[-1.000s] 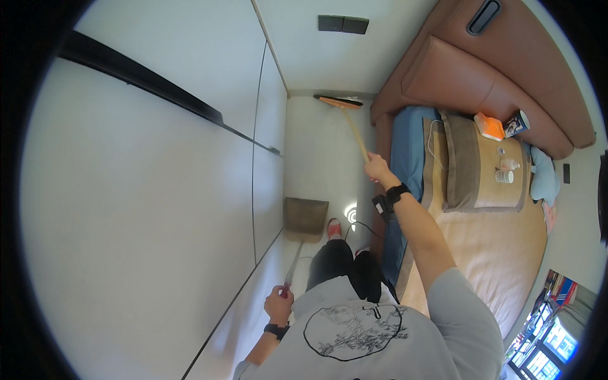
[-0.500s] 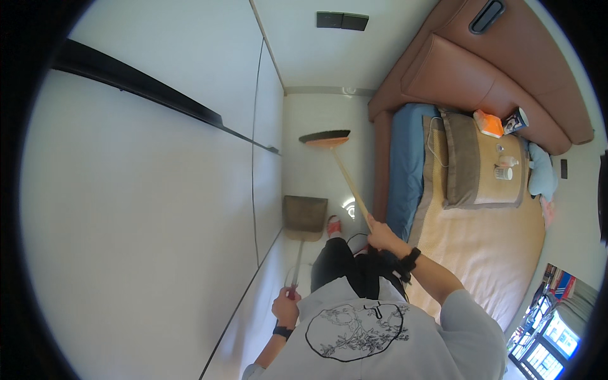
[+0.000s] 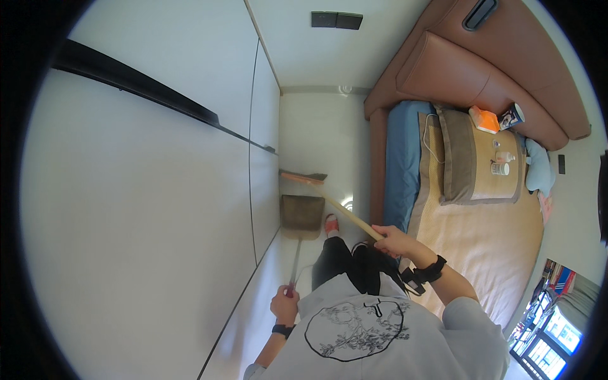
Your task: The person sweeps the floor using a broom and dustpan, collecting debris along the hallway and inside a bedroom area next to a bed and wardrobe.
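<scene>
My right hand is closed round the pale stick of a broom. The broom's orange head with dark bristles lies on the floor just beyond the dustpan, its left end against the cabinet. A brownish dustpan rests on the floor beside the white cabinet, its open side facing the broom head. My left hand grips the red end of the dustpan's long handle, low beside my left leg. Both wrists wear dark bands.
Tall white cabinet doors with a black handle strip line the left side. On the right stands a brown bed with a woven mat, a pillow, an orange packet and small containers. My red slipper is near the dustpan.
The broom head has come nearer and swung left, from mid-floor to just in front of the dustpan. My right hand has shifted slightly right and down. The dustpan stays nearly in place.
</scene>
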{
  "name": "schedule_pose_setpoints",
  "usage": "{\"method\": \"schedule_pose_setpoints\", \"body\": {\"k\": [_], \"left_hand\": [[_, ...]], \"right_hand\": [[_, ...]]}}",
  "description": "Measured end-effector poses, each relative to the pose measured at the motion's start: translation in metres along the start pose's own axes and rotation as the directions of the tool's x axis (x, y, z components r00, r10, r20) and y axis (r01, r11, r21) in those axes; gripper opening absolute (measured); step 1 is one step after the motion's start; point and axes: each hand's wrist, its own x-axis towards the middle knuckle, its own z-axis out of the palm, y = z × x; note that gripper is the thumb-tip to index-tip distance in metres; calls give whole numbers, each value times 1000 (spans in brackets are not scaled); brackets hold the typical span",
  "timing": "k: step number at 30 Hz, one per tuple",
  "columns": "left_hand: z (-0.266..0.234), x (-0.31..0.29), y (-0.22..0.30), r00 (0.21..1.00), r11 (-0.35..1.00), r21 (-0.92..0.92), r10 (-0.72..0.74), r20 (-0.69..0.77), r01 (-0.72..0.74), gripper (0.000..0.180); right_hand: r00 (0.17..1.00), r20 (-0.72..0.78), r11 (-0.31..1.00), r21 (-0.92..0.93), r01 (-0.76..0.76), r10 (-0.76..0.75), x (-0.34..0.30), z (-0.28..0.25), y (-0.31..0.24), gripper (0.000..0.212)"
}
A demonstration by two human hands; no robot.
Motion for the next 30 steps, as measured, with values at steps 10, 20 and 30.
{"method": "schedule_pose_setpoints", "body": {"k": [10, 20, 30], "left_hand": [[1, 3, -5, 999, 1000, 18, 17, -41, -16, 18], [2, 6, 1, 999, 993, 113, 46, 5, -47, 15], [0, 3, 5, 998, 997, 42, 65, 4, -65, 17]], "right_hand": [[961, -185, 970, -166, 178, -208, 10, -15, -35, 54], [695, -468, 762, -621, 181, -546, 150, -87, -84, 36], [855, -435, 845, -534, 8, -283, 167, -63, -87, 50]]}}
